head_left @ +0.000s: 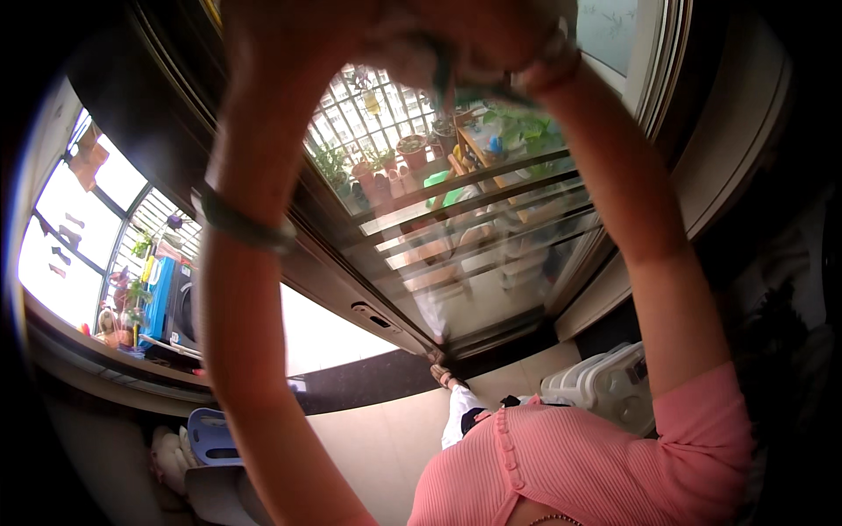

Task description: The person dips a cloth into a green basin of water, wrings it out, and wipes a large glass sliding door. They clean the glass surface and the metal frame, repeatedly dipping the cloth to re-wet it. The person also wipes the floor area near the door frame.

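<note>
Two bare forearms rise from the lower edge to the top of the frame, where the left hand and the right hand meet close together, blurred and cut by the upper edge. Between them, at top centre, a small greenish cloth hangs down; both hands seem bunched around it, pressed against the glass door, but whether the fingers are closed on it or only resting on it cannot be told through the blur. One green bangle circles the left wrist at left of centre, and one pale band sits on the right wrist near the top. The glass fills the middle of the frame, crossed by several horizontal bars, and one dark handle shows on its frame below centre. Beyond the glass, in the upper middle, at least four potted plants stand by a white window grille on a balcony. At left, a second bright window shows more plants and a blue object. The floor at lower centre is pale tile; one foot in a sandal stands on it near the door track. One blue basket sits at lower left, and one white ribbed object at lower right. The person's pink ribbed top fills the bottom right.
</note>
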### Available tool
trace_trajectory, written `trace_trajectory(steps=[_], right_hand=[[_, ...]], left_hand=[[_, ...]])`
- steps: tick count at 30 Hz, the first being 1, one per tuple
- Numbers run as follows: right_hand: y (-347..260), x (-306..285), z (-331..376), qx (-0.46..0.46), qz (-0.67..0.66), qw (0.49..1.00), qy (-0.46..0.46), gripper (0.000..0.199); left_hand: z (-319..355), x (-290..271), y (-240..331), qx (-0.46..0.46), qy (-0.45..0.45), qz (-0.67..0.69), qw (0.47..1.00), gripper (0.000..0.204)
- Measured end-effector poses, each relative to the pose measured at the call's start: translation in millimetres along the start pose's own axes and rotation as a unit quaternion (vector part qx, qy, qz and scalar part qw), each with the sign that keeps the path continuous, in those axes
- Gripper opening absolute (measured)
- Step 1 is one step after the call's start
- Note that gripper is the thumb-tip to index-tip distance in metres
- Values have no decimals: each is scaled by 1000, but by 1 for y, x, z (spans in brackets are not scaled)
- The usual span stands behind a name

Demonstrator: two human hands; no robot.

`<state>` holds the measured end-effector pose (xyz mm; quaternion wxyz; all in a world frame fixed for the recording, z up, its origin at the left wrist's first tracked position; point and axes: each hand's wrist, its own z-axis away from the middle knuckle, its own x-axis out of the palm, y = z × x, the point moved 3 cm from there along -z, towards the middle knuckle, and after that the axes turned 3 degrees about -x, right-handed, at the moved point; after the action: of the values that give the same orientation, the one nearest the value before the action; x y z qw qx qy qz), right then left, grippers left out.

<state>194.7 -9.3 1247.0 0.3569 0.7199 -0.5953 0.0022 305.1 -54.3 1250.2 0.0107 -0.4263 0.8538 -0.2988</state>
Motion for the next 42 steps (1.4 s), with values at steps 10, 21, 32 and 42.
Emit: trace_trajectory(steps=[10, 21, 32, 42], right_hand=[[-131, -112, 142, 131, -13, 909, -395, 43], [-219, -201, 266, 91, -205, 815, -534, 50], [-177, -159, 200, 26, -276, 788, -550, 64], [-126, -104, 107, 27, -239, 842, -483, 65]], left_hand=[[200, -77, 124, -201, -201, 183, 941, 28], [391, -153, 254, -334, -429, 197, 816, 59], [325, -129, 235, -435, -376, 194, 795, 82], [238, -93, 155, -484, -250, 196, 815, 78]])
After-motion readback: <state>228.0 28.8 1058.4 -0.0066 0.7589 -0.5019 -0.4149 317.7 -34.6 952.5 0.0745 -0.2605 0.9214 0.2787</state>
